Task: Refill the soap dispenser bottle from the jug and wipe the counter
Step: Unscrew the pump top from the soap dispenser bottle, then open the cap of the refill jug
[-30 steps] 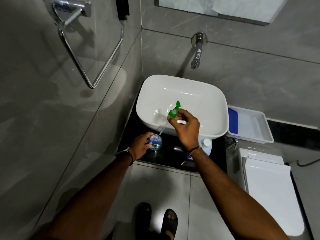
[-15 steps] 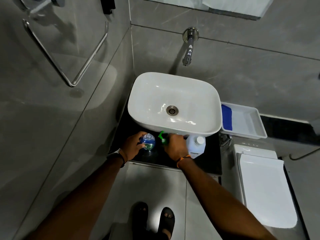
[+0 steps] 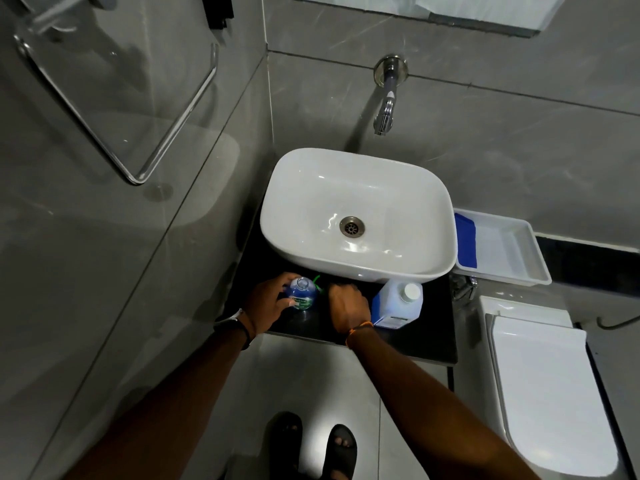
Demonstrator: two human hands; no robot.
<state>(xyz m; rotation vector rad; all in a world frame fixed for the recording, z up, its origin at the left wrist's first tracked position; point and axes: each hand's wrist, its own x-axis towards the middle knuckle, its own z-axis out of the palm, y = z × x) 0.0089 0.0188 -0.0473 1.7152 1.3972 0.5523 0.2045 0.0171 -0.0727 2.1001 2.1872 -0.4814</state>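
Note:
The small soap dispenser bottle, clear with blue liquid and a green label, stands uncapped on the black counter, left of centre. My left hand grips its left side. Its green pump shows just behind the bottle, in the shadow under the basin. My right hand rests knuckles-up on the counter right beside the pump, fingertips hidden in that shadow. The white jug, capped and holding blue liquid, stands right of my right hand.
A white basin overhangs the counter's back, under a wall tap. To its right sits a white tray holding a blue cloth. A white toilet is at lower right, a towel ring on the left wall.
My right hand brought the green pump down from above the basin to the counter beside the bottle. My left hand stayed on the bottle.

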